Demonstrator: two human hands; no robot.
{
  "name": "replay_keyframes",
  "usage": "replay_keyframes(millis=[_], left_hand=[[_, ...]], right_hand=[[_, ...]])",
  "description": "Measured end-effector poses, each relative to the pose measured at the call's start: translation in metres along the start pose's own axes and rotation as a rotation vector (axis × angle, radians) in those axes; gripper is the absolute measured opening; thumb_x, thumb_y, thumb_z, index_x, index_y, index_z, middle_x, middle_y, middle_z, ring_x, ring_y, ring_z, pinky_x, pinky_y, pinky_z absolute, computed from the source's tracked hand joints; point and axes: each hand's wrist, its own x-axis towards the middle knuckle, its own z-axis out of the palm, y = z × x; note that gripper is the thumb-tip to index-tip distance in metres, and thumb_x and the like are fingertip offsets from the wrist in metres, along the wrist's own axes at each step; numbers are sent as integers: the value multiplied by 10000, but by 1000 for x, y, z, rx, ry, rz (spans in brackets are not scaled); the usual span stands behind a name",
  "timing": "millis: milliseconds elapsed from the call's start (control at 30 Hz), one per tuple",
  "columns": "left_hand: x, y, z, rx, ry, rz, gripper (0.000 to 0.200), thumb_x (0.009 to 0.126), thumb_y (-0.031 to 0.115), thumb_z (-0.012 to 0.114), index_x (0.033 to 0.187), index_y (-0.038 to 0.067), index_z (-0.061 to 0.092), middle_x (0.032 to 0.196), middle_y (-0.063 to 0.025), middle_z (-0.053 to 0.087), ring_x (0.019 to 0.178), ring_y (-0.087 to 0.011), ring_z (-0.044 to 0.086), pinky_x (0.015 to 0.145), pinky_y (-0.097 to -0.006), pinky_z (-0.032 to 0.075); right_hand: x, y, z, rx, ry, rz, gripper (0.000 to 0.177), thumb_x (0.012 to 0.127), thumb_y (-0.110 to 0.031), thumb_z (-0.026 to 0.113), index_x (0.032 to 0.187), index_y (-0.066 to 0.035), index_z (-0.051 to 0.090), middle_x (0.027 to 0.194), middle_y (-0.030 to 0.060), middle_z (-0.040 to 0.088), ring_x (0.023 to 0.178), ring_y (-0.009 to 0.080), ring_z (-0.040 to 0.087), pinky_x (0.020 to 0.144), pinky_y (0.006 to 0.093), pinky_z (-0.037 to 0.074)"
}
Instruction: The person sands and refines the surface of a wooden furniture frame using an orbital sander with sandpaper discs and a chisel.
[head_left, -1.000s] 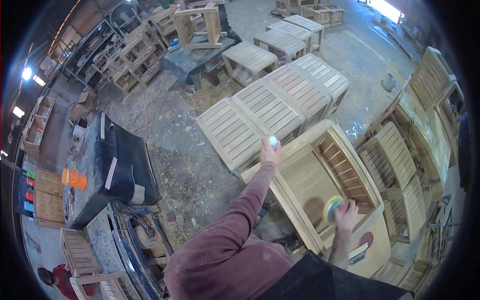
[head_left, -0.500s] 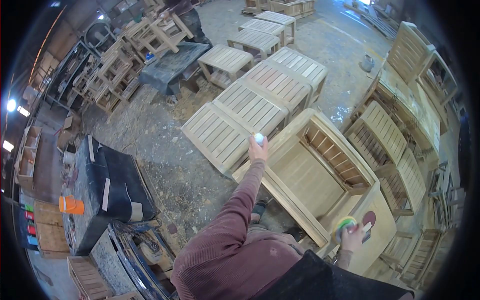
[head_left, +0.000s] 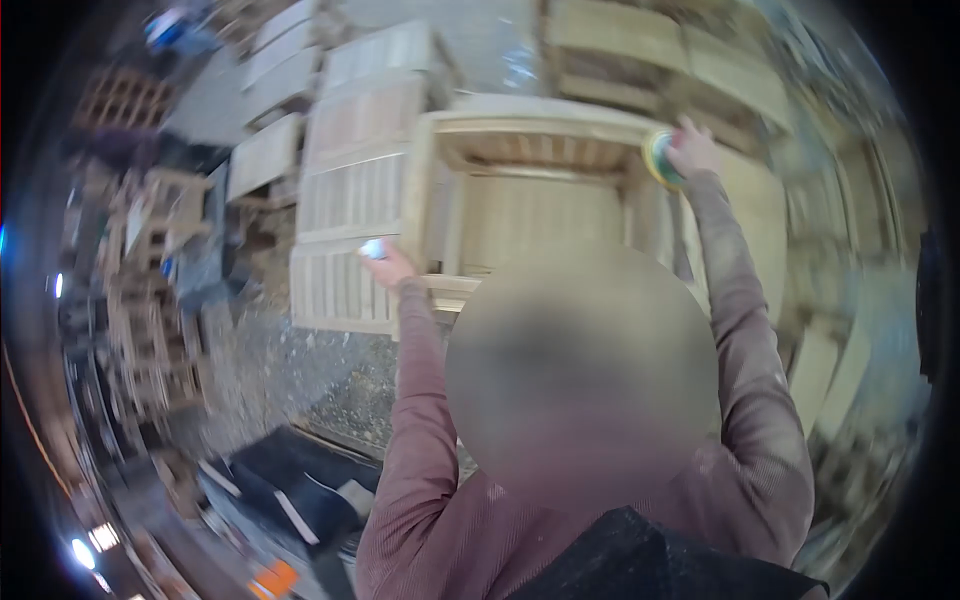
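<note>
My left grip (head_left: 392,266) is closed on a small white object (head_left: 374,248), my right grip (head_left: 694,150) on a yellow-green disc (head_left: 658,160).

From my remote seat, the view has swung, taking the orange bucket (head_left: 275,578) from the left down to the bottom edge, and a blurred round patch (head_left: 585,375) now hides the middle. The right hand (head_left: 695,152) has moved its green-and-yellow disc (head_left: 660,160) to the wooden frame's (head_left: 545,124) far right corner.
</note>
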Motion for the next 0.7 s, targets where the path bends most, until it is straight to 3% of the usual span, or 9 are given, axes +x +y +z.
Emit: replay_keyframes(millis=[67,133,233,367,467,533,600,667,700], left_hand=[[-3,0,10,-66,-1,-6,619,831,286,630,1266,-68,369,1064,-252,562,948,-364,579,811,-423,459],[-20,28,-3,-162,-39,-78,609,838,292,621,1256,-73,371,1070,-254,557,947,-372,573,805,-433,455],[-26,34,-6,-126,-46,-126,600,840,309,620,1237,-71,378,1070,-251,556,943,-376,570,797,-446,451],[-19,31,2,-60,-15,-58,584,839,330,621,1206,-63,393,1050,-250,560,929,-379,572,789,-462,442],[-15,27,6,-44,-14,-52,576,838,326,623,1199,-63,399,1060,-248,555,942,-379,567,792,-459,440],[-15,29,5,-36,-34,-61,575,837,327,624,1197,-62,400,1072,-247,550,953,-375,563,799,-456,438],[-16,37,6,-34,-48,-74,574,836,328,625,1195,-60,402,1083,-246,545,964,-371,560,805,-453,436],[-19,42,5,-50,-40,-93,568,832,323,630,1193,-57,410,1088,-239,543,973,-362,554,814,-446,432],[-17,37,8,-32,-51,-92,568,832,323,630,1193,-57,410,1088,-239,543,973,-362,554,814,-446,432]], right_hand=[[-47,-8,-21,-34,-179,152,419,729,-321,575,1108,-160,499,1000,213,547,922,391,561,797,465,473],[-115,0,-34,21,-112,143,432,718,-301,608,1110,-162,491,995,202,521,888,385,570,761,479,483],[-205,1,-62,123,-197,208,423,715,-267,631,1104,-165,499,1002,180,490,886,371,569,735,467,491],[-249,-5,-79,68,-287,194,336,725,-245,639,1018,-135,516,1017,171,482,875,352,582,722,459,506],[-192,-4,-60,83,-247,143,321,755,-253,608,1041,-131,527,1027,176,489,899,348,584,732,455,506],[-129,-3,-34,28,-173,130,445,771,-284,613,1169,-139,477,1029,173,502,889,354,583,752,443,505],[-55,-17,-28,-67,-270,185,396,824,-309,512,1169,-119,465,1089,196,511,941,363,571,847,447,474],[11,-2,18,52,-78,19,359,843,-298,458,1163,-136,455,1087,226,512,949,388,566,851,459,468],[34,-19,4,-30,-159,127,325,840,-292,464,1127,-140,475,1058,237,515,922,361,578,825,452,480]])
